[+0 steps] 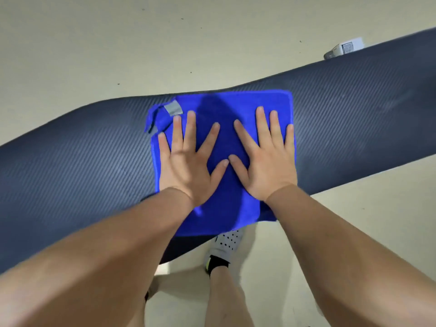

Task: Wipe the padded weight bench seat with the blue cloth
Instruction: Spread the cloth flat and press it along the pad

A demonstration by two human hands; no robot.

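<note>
The padded bench seat (pixel 349 119) is long, dark navy and ribbed, and runs across the view from lower left to upper right. A bright blue cloth (pixel 236 107) lies spread flat on its middle, its near edge hanging over the seat's front side. Its far left corner is folded over, showing a grey label. My left hand (pixel 188 161) presses flat on the cloth's left half with fingers spread. My right hand (pixel 266 159) presses flat on the right half, fingers spread too. The two thumbs nearly touch.
A pale floor (pixel 118 43) lies beyond and in front of the bench. A small white box (pixel 344 49) rests on the floor behind the seat at the upper right. My legs and a grey shoe (pixel 224 246) stand just below the seat's near edge.
</note>
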